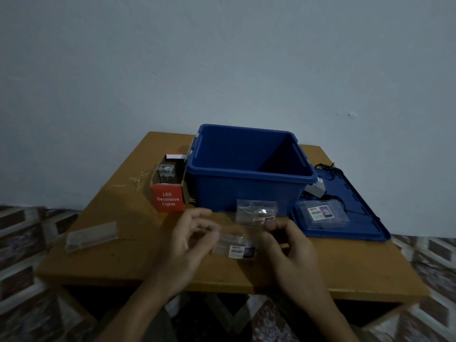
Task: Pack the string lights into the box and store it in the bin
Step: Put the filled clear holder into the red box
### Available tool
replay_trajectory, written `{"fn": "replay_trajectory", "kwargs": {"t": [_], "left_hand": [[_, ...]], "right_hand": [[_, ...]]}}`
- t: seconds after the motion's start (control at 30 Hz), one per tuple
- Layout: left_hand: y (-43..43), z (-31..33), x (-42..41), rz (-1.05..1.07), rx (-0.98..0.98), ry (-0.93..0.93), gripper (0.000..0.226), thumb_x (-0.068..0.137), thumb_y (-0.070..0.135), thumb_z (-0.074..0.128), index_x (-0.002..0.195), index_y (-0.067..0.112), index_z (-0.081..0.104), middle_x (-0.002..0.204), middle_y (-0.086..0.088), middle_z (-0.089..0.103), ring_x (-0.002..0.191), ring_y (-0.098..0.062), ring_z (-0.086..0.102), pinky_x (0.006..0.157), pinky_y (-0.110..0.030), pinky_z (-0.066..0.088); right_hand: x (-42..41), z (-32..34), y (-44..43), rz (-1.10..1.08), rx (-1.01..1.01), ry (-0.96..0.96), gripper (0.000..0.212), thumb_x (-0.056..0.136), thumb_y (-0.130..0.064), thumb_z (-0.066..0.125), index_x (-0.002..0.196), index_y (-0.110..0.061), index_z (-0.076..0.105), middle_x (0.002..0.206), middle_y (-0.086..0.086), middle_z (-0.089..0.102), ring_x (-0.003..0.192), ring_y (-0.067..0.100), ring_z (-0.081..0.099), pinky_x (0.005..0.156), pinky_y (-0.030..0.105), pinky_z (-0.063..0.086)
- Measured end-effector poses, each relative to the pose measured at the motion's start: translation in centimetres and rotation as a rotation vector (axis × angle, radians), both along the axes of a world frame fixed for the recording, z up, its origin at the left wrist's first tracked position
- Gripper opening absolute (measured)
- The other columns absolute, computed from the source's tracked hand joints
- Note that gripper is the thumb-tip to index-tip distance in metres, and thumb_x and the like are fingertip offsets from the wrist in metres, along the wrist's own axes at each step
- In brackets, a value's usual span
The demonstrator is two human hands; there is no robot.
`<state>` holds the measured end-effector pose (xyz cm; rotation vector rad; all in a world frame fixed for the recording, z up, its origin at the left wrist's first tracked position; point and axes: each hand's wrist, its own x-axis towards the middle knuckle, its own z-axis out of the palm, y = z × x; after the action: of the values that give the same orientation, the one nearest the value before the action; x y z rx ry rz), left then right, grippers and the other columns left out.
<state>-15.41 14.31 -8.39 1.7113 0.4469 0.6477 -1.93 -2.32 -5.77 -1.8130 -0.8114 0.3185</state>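
Tabletop [123, 255]: a brown wooden surface is seen before a pale wall.
Bin [246, 191]: blue, set open at the middle, toward the back.
Lid [365, 218]: blue, laid flat right of the Bin; a black wire [330, 169] is trailed over its far end.
Box [167, 199]: red, marked "LED Decorative Lights", stood open just left of the Bin; string lights [142, 178] are spilled out to its left.
Front packet [255, 212]: clear, seen just before the Bin.
Lid packet [320, 212]: laid on the Lid.
Near packet [234, 248]: seen between the hands.
Hands: the left hand [185, 245] and right hand [293, 253] are held with fingers curled at the Near packet's ends; any grip is lost to blur.
Clear strip [92, 235]: laid near the Tabletop's left edge.
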Motion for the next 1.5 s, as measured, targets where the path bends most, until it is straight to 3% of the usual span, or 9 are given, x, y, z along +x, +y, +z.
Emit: {"fn": "replay_trajectory", "kwargs": {"t": [0.07,0.23,0.5,0.6,0.83,1.03,1.27,1.4,1.5], "left_hand": [[0.1,0.1,0.4,0.025,-0.054,0.002,0.041,0.080,0.050,0.068,0.114,0.028,0.061,0.107,0.004,0.071,0.101,-0.011,0.066,0.080,-0.021,0.053],[0.1,0.3,0.6,0.046,-0.094,0.015,0.030,0.086,0.040,0.071,0.110,0.024,0.064,0.107,0.001,0.073,0.100,-0.010,0.069,0.077,-0.026,0.054],[0.3,0.2,0.3,0.028,-0.032,-0.014,0.020,0.076,0.038,0.075,0.089,0.029,0.062,0.101,-0.002,0.075,0.090,-0.021,0.069,0.075,-0.032,0.057],[0.5,0.1,0.1,0.033,-0.041,-0.008,0.022,0.072,0.046,0.075,0.080,0.031,0.061,0.102,-0.002,0.075,0.088,-0.024,0.069,0.074,-0.037,0.056],[0.4,0.5,0.4,0.045,-0.098,-0.010,0.039,0.074,0.041,0.074,0.092,0.010,0.059,0.096,-0.006,0.076,0.064,-0.018,0.062,0.055,-0.019,0.048],[0.4,1.3,0.1,0.040,-0.142,0.055,0.031,0.082,0.034,0.067,0.108,0.018,0.064,0.101,0.004,0.077,0.046,-0.013,0.052,0.043,-0.018,0.041],[0.8,1.1,-0.4,-0.009,-0.178,0.008,0.027,0.089,0.028,0.065,0.114,0.021,0.069,0.107,-0.001,0.075,0.066,-0.024,0.066,0.059,-0.031,0.052],[1.1,1.0,-0.6,-0.041,-0.274,-0.049,0.030,0.078,0.036,0.069,0.106,0.028,0.076,0.091,-0.021,0.072,0.070,-0.029,0.066,0.061,-0.033,0.051],[1.0,1.0,-0.7,-0.037,-0.204,-0.030,0.029,0.081,0.040,0.074,0.108,0.029,0.074,0.079,-0.019,0.071,0.069,-0.029,0.067,0.062,-0.032,0.053]], "right_hand": [[-0.1,-0.1,0.3,-0.016,0.054,0.222,0.009,0.095,-0.033,0.062,0.101,-0.026,0.065,0.090,-0.012,0.071,0.082,0.002,0.067,0.070,0.023,0.051],[-0.6,-0.2,0.9,-0.062,0.171,0.384,0.014,0.097,-0.022,0.059,0.097,-0.011,0.068,0.074,0.001,0.069,0.065,0.013,0.065,0.060,0.023,0.054],[0.8,0.6,1.6,0.022,0.094,0.473,0.013,0.088,-0.015,0.073,0.083,-0.010,0.062,0.065,0.005,0.065,0.056,0.018,0.060,0.052,0.029,0.049],[0.6,0.5,1.6,0.102,0.082,0.409,0.021,0.081,-0.026,0.077,0.080,-0.012,0.062,0.079,0.015,0.071,0.067,0.033,0.065,0.062,0.036,0.054],[1.0,-0.5,1.8,0.065,0.190,0.604,0.021,0.085,-0.005,0.073,0.101,-0.005,0.061,0.066,0.005,0.066,0.055,0.019,0.058,0.059,0.036,0.048],[1.0,-0.7,2.2,0.090,0.252,0.545,0.009,0.092,-0.001,0.064,0.100,-0.001,0.069,0.053,0.005,0.059,0.042,0.013,0.049,0.041,0.024,0.042],[0.6,-1.7,1.9,0.223,0.388,0.559,0.017,0.089,-0.012,0.065,0.100,-0.013,0.077,0.060,0.016,0.060,0.053,0.024,0.055,0.062,0.035,0.051],[0.8,-1.6,1.7,0.260,0.431,0.626,0.022,0.087,-0.013,0.063,0.103,-0.008,0.077,0.064,0.021,0.060,0.057,0.028,0.055,0.062,0.036,0.050],[0.5,-1.7,1.7,0.243,0.417,0.561,0.017,0.092,-0.014,0.067,0.105,-0.012,0.077,0.063,0.019,0.060,0.056,0.027,0.055,0.061,0.035,0.050]]}}
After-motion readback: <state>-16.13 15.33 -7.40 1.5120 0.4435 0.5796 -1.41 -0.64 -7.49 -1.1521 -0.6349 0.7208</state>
